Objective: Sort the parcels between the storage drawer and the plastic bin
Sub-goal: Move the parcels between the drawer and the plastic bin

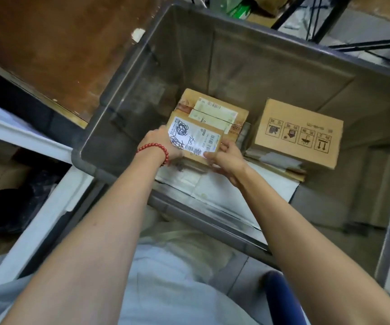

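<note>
Both hands hold the labelled parcel (194, 139) low inside the plastic bin (88, 158). The left hand (163, 146) has its grip round the near-left end, and the right hand (226, 158) pinches the opposite edge. The parcel lies against the taped parcel (215, 111) behind it, above a white mailer (224, 186). If it is going down here, hold it level, seat it flat, then slide the fingers out sideways.

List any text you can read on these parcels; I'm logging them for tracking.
No words or numbers are readable.
Front parcel label: barcode and print, scribbled over in pen, illegible.
Rear parcel label: barcode, print too blurred.
Right box: four handling symbols, including umbrella and arrows; captions too small.
</note>
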The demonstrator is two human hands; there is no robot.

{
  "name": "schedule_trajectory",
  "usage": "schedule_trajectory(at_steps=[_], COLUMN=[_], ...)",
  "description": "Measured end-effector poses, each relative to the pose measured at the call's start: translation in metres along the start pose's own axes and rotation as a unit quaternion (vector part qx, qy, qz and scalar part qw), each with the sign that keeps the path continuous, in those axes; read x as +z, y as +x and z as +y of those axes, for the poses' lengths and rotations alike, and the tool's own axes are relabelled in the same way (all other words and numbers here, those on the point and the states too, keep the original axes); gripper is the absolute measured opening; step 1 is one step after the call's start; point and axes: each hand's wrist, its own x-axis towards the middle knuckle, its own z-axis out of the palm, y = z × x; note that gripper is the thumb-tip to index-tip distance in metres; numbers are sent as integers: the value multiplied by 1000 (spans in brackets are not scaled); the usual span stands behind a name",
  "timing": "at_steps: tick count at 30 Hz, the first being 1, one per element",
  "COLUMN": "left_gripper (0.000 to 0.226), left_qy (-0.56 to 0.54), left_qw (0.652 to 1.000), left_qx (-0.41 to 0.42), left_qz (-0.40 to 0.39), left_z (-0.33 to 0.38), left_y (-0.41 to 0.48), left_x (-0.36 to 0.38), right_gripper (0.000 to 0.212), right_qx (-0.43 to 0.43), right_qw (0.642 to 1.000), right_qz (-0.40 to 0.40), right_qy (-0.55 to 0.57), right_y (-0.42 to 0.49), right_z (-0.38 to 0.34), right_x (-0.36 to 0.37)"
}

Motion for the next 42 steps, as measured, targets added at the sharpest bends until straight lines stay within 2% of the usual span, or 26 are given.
schedule_trajectory(at_steps=[5,7,9,11,13,16,17,19,21,24,26,31,37,42], left_gripper=[84,89,78,59,46,43,43,45,47,46,45,44,45,49], left_qy=[20,94,193,233,231,230,226,210,184,148,155,138,75,51], left_qw=[997,993,978,962,956,955,957,960,965,975,967,941,942,936], left_qx=[24,42,80,115,131,125,116,100,91,93,100,93,2,-75], left_qz=[-77,-51,14,83,126,136,141,158,161,140,176,294,326,339], left_z=[-10,-8,3,14,20,22,21,19,18,17,17,1,-66,-124], left_y=[13,14,11,7,3,-6,-9,-15,-22,-38,-55,-112,-173,-221], left_x=[12,13,14,15,16,12,9,-1,-11,-25,-33,-48,-52,-39], right_gripper=[63,62,62,62,66,72,72,71,68,60,56,59,57,56], right_qx=[-10,-50,-105,-131,-73,64,75,45,-6,-99,-168,-307,-421,-468], right_qw=[997,985,941,874,827,756,751,773,786,796,798,747,677,621], right_qz=[-30,-25,-21,-46,-87,-140,-140,-106,-68,-51,-50,-45,-77,-125], right_qy=[-74,-165,-321,-465,-550,-637,-641,-624,-615,-595,-577,-587,-599,-616], right_y=[-2,-6,-7,-6,-1,-6,-9,-18,-26,-39,-50,-87,-135,-166], right_z=[7,6,3,4,12,30,34,35,25,-6,-31,-81,-89,-67], right_x=[-4,-11,-22,-36,-54,-81,-88,-94,-92,-76,-60,-19,34,95])
